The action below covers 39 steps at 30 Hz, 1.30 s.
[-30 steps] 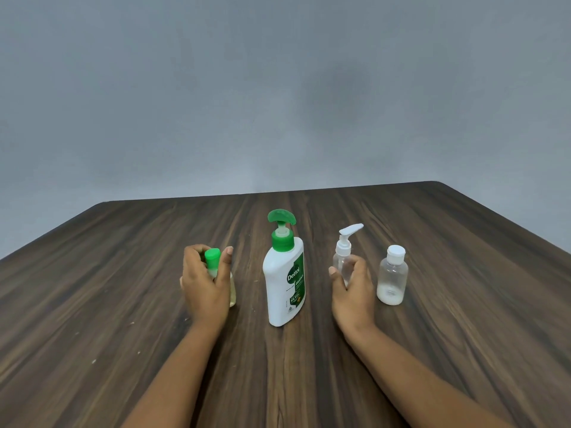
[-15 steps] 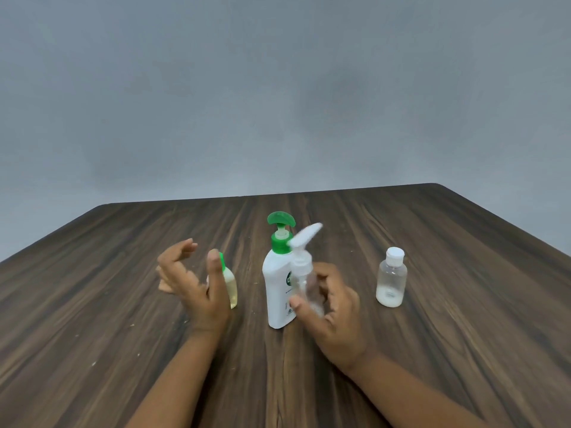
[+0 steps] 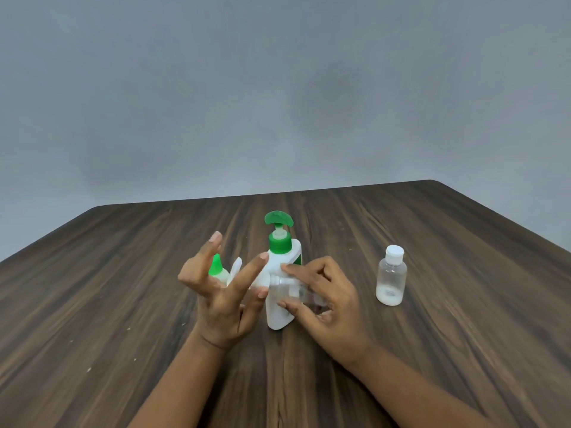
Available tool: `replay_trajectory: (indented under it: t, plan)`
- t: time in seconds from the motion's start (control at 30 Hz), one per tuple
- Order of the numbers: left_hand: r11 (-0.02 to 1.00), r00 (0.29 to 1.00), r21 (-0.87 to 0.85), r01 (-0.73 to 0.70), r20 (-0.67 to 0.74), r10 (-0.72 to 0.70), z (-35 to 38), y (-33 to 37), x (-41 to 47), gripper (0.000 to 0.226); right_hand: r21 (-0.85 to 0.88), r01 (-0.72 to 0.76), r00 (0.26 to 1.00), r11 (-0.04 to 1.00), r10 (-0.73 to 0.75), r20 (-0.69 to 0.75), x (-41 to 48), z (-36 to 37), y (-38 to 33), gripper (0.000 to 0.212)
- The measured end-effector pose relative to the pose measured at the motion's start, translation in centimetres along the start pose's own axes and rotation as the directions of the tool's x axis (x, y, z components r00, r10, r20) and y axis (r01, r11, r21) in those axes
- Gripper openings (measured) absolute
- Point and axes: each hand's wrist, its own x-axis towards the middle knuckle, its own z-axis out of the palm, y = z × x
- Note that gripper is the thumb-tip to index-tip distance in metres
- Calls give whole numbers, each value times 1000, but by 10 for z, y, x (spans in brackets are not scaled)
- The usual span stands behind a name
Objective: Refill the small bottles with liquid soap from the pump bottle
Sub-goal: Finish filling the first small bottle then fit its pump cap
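Over the middle of the bench (image 3: 123,304), the right hand (image 3: 333,310) holds a small clear bottle (image 3: 289,290) tipped almost on its side, thumb and fingers curled round its body. The bottle's white pump head points left, towards the other hand. The left hand (image 3: 222,304) is raised just beside that pump end with its fingers straight and spread wide, palm turned to the right. Its fingers overlap the white collar of the pump, and whether they touch it I cannot tell.

Directly behind both hands stands the one large pump bottle (image 3: 276,316), white with a green pump, upright on the bench. The held bottle crosses in front of it.

Small bottles number three in all. One is the clear one in the right hand. A second, with a green cap (image 3: 216,267), stands behind the left hand, mostly hidden by the fingers. The third, clear with a white cap (image 3: 391,279), stands upright well to the right of the hands, apart from everything else, with a little white liquid in its bottom.

A plain grey wall (image 3: 278,88) rises beyond the far edge of the bench.
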Motion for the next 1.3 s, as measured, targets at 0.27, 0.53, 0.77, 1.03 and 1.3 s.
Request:
replay_trajectory:
  t: [0.27, 0.53, 0.77, 1.03, 1.3]
  plan:
    - [976, 994, 214, 42, 90, -62, 4, 4, -2, 40, -96, 21, 999, 995, -25, -42, -3, -2, 4, 38]
    - [964, 980, 201, 173, 65, -189, 0, 5, -1, 70, -132, 22, 999, 991, -27, -35, -2, -1, -5, 44]
    - [959, 971, 151, 240, -60, -233, -4, 2, 2, 47, -5, 30, 986, 1000, -30, -162, 0, -4, -7, 36]
    - [856, 821, -97, 508, -244, -516, -8, -21, 2, 65, 138, -95, 938, 986, 135, -320, 6, -4, -2, 34]
    - [835, 824, -6, 550, -159, -544, -11, -18, -3, 35, 209, -101, 930, 973, 167, -326, 5, -2, 0, 25]
